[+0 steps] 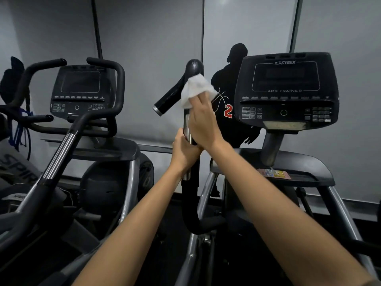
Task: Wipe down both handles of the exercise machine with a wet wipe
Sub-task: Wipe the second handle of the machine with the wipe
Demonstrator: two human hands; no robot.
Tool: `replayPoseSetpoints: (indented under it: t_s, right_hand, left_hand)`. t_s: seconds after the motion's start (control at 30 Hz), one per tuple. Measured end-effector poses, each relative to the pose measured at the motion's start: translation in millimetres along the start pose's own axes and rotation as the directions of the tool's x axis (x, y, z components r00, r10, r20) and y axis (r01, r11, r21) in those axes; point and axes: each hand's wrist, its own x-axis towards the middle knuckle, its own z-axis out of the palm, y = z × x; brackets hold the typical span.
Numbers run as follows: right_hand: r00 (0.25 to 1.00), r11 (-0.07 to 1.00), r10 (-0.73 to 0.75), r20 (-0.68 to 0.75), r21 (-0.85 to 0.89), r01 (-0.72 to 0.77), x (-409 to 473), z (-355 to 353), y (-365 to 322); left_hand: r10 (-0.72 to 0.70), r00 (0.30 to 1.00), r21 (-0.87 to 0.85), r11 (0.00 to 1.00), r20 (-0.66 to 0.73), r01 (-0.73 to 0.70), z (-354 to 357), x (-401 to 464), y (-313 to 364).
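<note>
Two bare forearms rise from the bottom edge of the frame, nearest the camera, and meet at the centre. At far left a neighbouring exercise machine fills the left half: its chrome-banded handle (59,153) slants from lower left toward the middle, and its dark console (80,89) sits in the upper left between curved black grips. Moving to the centre, the left hand (184,150) has its fingers curled round the chrome section of the upright handle (187,129), grasping it below the black grip. Just above, the right hand (203,122) reaches up along the same post, its fingers pressing a white wet wipe (195,89) against the black upper grip (193,69), right where a side bar (169,99) branches down to the left; the thumb is hidden, so whether the fingers pinch the wipe or only press it cannot be told. Behind the wipe, a dark reflection of a person shows in the grey wall panel. On the right, the Cybex Arc Trainer console (286,89) stands in the upper right, with a small colourful card (274,173) lying on the tray beneath it.
</note>
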Motion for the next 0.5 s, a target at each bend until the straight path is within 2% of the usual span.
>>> replayPoseSetpoints:
  t_s: [0.17, 0.27, 0.33, 0.43, 0.5]
  right_hand:
    - [0.999, 0.999, 0.04, 0.013, -0.032, -0.04, 15.6, 2.3, 3.4]
    - [1.0, 0.999, -0.017, -0.019, -0.047, 0.016, -7.3, 4.6, -2.4]
    - [0.998, 0.999, -0.027, -0.054, 0.03, 0.029, -26.9, 5.8, -3.5]
    - [0.994, 0.974, 0.086, -0.068, 0.216, -0.07, -39.2, -6.0, -0.8]
    - [0.969, 0.931, 0.185, -0.162, 0.346, -0.12, -26.3, -20.1, -3.5]
  left_hand:
    - [-0.028, 0.999, 0.003, 1.0, 0.025, 0.028, -2.2, -1.7, 0.8]
    - [0.035, 0.999, 0.067, 0.997, 0.02, -0.037, -2.5, -1.2, 4.0]
    - [0.08, 0.996, 0.071, 0.994, 0.029, -0.081, -2.8, -1.7, 5.5]
    - [0.046, 0.998, -0.011, 0.999, 0.046, -0.046, -4.0, -5.0, 8.2]
    - [0.033, 0.998, -0.039, 0.999, 0.061, -0.031, -3.9, -5.6, 7.3]
